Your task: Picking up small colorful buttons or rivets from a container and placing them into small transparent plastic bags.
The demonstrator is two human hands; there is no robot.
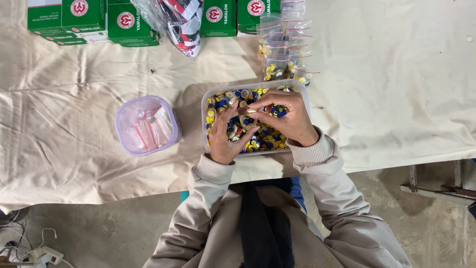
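Bag (249,118) between both grips (over tub (204,115))

- A creased cream cloth (406,89) covered the tabletop (74,164) from edge to edge.
- Below the tabletop's near edge lay a grey concrete floor (99,233), stained and dusty.
- A white power strip (49,256) with cables sat on the floor at the lower left.
- The light was soft and even.

Counted in view: two hands, left hand (224,136) and right hand (287,116); one white tub (204,106) of small caps, too many to count; one lilac container (147,125); at least four green boxes (82,16); one stack of zip bags (285,47).
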